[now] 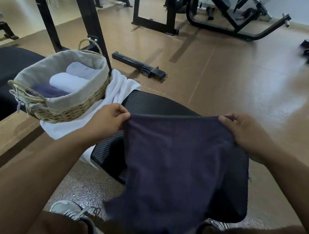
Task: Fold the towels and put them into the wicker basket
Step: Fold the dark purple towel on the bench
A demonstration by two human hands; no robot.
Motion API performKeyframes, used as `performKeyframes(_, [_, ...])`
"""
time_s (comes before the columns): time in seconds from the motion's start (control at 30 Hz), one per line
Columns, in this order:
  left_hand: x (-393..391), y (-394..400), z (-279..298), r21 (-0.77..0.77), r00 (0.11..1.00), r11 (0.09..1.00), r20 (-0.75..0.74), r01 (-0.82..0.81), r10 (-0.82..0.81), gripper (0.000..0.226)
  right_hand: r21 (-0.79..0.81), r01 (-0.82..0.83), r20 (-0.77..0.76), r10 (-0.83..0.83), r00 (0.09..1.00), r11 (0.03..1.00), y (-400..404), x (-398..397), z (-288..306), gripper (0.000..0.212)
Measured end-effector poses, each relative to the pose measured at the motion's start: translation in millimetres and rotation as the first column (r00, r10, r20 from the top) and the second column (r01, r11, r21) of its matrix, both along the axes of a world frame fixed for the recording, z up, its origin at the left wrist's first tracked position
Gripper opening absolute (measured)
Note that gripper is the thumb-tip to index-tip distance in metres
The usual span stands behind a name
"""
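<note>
A dark purple towel (176,164) hangs in front of me over a black padded bench (156,104). My left hand (108,119) pinches its top left corner and my right hand (244,132) pinches its top right corner, stretching the top edge straight. The wicker basket (68,110) with a beige cloth liner stands to the left on another black bench. Inside it lie two rolled white towels (68,81) and a folded dark purple towel (47,91). A loose white towel (115,91) lies spread under and beside the basket.
Black gym machine frames (155,25) stand on the brown floor behind. A loose black metal bar (138,65) lies on the floor past the bench. My shoes (70,210) rest on the speckled floor below.
</note>
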State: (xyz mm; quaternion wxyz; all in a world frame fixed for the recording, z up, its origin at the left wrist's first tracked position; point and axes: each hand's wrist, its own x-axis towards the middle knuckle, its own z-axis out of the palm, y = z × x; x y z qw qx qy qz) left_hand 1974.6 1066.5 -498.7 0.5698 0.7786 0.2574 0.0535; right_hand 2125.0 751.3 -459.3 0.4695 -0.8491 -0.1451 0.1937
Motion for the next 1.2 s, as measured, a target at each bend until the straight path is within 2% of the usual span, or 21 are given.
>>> performKeyframes(0.07, [3.7, 2.3, -5.5, -0.039, 0.999, 0.998, 0.011, -0.046, 0.047, 0.015, -0.158, 0.073, 0.159, -0.048, 0.986, 0.985, 1.6, 7.2, -15.7, 0.024])
performKeyframes(0.13, [7.2, 0.2, -2.2, -0.098, 0.998, 0.993, 0.028, -0.059, 0.062, 0.015, -0.210, 0.078, 0.227, -0.029, 0.973, 0.975, 1.4, 14.9, -25.8, 0.023])
performKeyframes(0.2, [10.9, -2.7, 1.4, -0.091, 0.996, 0.993, 0.038, -0.074, 0.077, 0.015, -0.224, 0.096, 0.287, -0.028, 0.958, 0.970, 0.5, 22.7, -30.2, 0.024])
performKeyframes(0.27, [11.8, -4.0, 1.9, -0.153, 0.995, 0.984, 0.026, -0.086, 0.091, 0.017, -0.175, 0.083, 0.269, -0.034, 0.963, 0.981, 1.1, 23.8, -32.2, 0.024])
performKeyframes(0.4, [9.6, -6.6, 10.1, -0.319, 0.996, 0.945, -0.085, -0.067, 0.042, 0.020, 0.099, 0.091, -0.023, -0.089, 0.996, 0.991, 0.3, 22.4, -32.2, 0.030])
performKeyframes(0.47, [5.3, -5.2, 18.1, -0.465, 0.986, 0.884, -0.124, 0.044, -0.114, 0.019, 0.264, 0.105, -0.267, -0.032, 0.963, 0.959, -4.2, 21.2, -20.9, 0.031])
performKeyframes(0.53, [-2.4, 1.7, 27.5, -0.651, 0.931, 0.728, -0.088, 0.214, -0.353, 0.024, 0.327, 0.014, -0.446, 0.141, 0.884, 0.945, -13.8, 18.7, -6.7, 0.026])
performKeyframes(0.6, [-9.4, 8.8, 37.5, -0.750, 0.843, 0.546, 0.027, 0.372, -0.538, 0.025, 0.305, -0.132, -0.503, 0.277, 0.819, 0.943, -27.8, 18.4, 2.4, 0.023])
performKeyframes(0.67, [-13.0, 10.8, 42.7, -0.766, 0.782, 0.465, 0.077, 0.443, -0.619, 0.022, 0.414, -0.238, -0.499, 0.437, 0.748, 0.879, -34.8, 19.4, 5.1, 0.035])
performKeyframes(0.7, [-13.6, 8.8, 42.5, -0.754, 0.780, 0.485, 0.057, 0.443, -0.624, 0.020, 0.440, -0.229, -0.485, 0.444, 0.753, 0.868, -32.0, 16.1, 5.2, 0.039])
performKeyframes(0.73, [-12.2, 6.5, 37.6, -0.719, 0.797, 0.547, 0.015, 0.429, -0.604, 0.018, 0.418, -0.197, -0.439, 0.388, 0.810, 0.887, -27.6, 11.7, 3.2, 0.038])
performKeyframes(0.77, [-10.6, 3.1, 30.4, -0.643, 0.837, 0.652, -0.033, 0.401, -0.547, 0.017, 0.337, -0.163, -0.322, 0.276, 0.905, 0.927, -22.2, 7.4, 0.0, 0.033])
performKeyframes(0.8, [-8.1, -1.1, 21.3, -0.539, 0.897, 0.774, -0.074, 0.331, -0.435, 0.015, 0.233, -0.112, -0.133, 0.145, 0.980, 0.966, -15.1, 4.0, -3.1, 0.026])
performKeyframes(0.83, [-5.2, -4.1, 12.3, -0.453, 0.958, 0.867, -0.085, 0.209, -0.275, 0.015, 0.149, -0.053, 0.066, 0.043, 0.997, 0.987, -9.8, 4.0, -7.5, 0.021])
performKeyframes(0.87, [-2.7, -7.5, 6.7, -0.400, 0.993, 0.914, -0.068, 0.066, -0.101, 0.016, 0.106, -0.016, 0.189, -0.005, 0.982, 0.994, -5.3, 3.4, -9.0, 0.019])
performKeyframes(0.93, [1.9, -13.3, 5.1, -0.347, 0.993, 0.931, 0.000, -0.114, 0.121, 0.019, 0.133, 0.008, 0.223, -0.038, 0.974, 0.991, 0.5, 0.9, -10.9, 0.022])
performKeyframes(1.0, [3.4, -15.3, 13.9, -0.389, 0.992, 0.917, 0.049, -0.092, 0.120, 0.019, 0.198, -0.020, 0.186, -0.017, 0.982, 0.980, 3.9, -5.1, -7.2, 0.027])
performKeyframes(1.07, [-1.6, -14.1, 25.5, -0.516, 0.996, 0.853, 0.068, 0.079, -0.050, 0.020, 0.347, -0.045, 0.036, 0.035, 0.999, 0.937, 4.6, -11.5, 0.0, 0.033])
performKeyframes(1.1, [-6.0, -11.2, 30.5, -0.602, 0.979, 0.773, 0.087, 0.199, -0.184, 0.021, 0.433, -0.039, -0.078, 0.080, 0.994, 0.901, 2.6, -13.1, 3.4, 0.035])
performKeyframes(1.17, [-14.7, -3.6, 37.4, -0.776, 0.886, 0.494, 0.173, 0.391, -0.430, 0.018, 0.566, -0.068, -0.263, 0.258, 0.929, 0.821, -7.8, -9.9, 11.0, 0.032])
performKeyframes(1.2, [-18.4, -0.9, 38.9, -0.835, 0.841, 0.350, 0.221, 0.425, -0.494, 0.015, 0.620, -0.122, -0.324, 0.395, 0.860, 0.775, -12.7, -9.9, 16.6, 0.030])
